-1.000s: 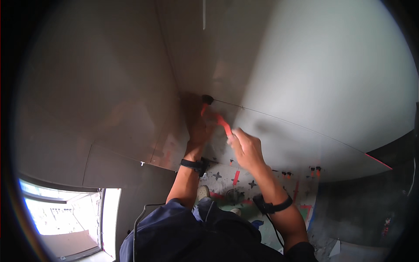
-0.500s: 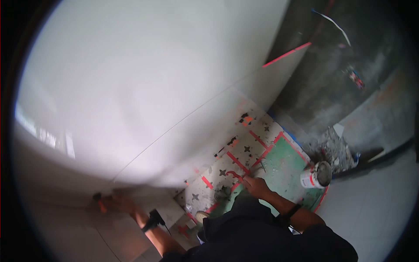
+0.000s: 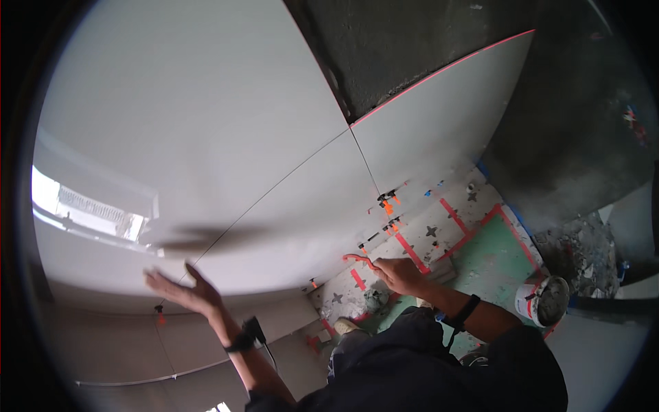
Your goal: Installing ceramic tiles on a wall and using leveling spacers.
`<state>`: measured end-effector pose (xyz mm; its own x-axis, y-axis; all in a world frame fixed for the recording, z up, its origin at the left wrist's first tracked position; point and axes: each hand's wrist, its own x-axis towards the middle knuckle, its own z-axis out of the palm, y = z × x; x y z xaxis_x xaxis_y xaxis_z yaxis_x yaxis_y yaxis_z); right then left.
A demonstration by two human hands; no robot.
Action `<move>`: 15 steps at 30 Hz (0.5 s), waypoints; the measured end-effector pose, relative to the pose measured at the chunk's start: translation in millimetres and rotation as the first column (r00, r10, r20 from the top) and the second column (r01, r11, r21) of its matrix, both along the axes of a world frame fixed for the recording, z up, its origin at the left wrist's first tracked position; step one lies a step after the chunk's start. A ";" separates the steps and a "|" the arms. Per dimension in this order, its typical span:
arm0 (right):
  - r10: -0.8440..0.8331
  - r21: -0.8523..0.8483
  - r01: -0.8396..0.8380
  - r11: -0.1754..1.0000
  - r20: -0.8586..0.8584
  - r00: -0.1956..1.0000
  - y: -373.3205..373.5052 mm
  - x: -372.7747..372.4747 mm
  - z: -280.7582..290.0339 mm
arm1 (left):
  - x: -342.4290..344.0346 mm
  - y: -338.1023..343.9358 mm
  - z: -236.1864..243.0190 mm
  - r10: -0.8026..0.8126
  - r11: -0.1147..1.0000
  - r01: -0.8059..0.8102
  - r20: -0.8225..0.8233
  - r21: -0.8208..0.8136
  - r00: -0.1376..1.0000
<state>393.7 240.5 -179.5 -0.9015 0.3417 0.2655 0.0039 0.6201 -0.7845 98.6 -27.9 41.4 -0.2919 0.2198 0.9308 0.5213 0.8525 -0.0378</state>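
My left hand (image 3: 185, 292) is open, fingers spread, before the large pale wall tile (image 3: 206, 137) near its lower joint. Whether it touches the tile I cannot tell. Just below it, a black-and-orange tile levelling clip (image 3: 160, 317) sits at a joint. My right hand (image 3: 399, 275) is closed around a red tool with a curved, hook-like end (image 3: 358, 258); the rest of the tool is hidden in the fist. Beyond that hand, more black-and-orange clips (image 3: 388, 204) stick out along the tile joints. A smaller pale tile (image 3: 439, 103) with a red upper edge adjoins the large one.
Green and patterned sheeting (image 3: 480, 254) with red tape covers the floor. A white bucket (image 3: 527, 302) of grey material stands at the right, beside grey rubble (image 3: 583, 257). Bare dark wall (image 3: 398, 48) shows above the smaller tile. My shoe (image 3: 345, 326) rests on the floor.
My view has shifted, bringing the tile joints into clearer sight. The left hand has risen from beside the lower-left clip, its fingers now spread. The right hand still grips the red tool.
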 end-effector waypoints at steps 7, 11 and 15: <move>0.010 -0.096 -0.017 0.995 -0.076 0.997 54.5 -2.6 15.1 | -19.5 139.1 -44.1 -0.020 0.996 0.006 -0.151 -0.088 0.988; -0.012 -0.072 0.015 0.997 0.049 0.999 57.9 23.2 -15.5 | -9.6 163.4 -85.8 0.029 0.998 -0.033 -0.069 -0.061 0.997; 0.002 -0.082 0.005 0.997 0.090 0.996 58.8 49.4 -35.2 | -5.7 176.6 -104.2 -0.060 0.998 0.059 -0.048 -0.030 0.997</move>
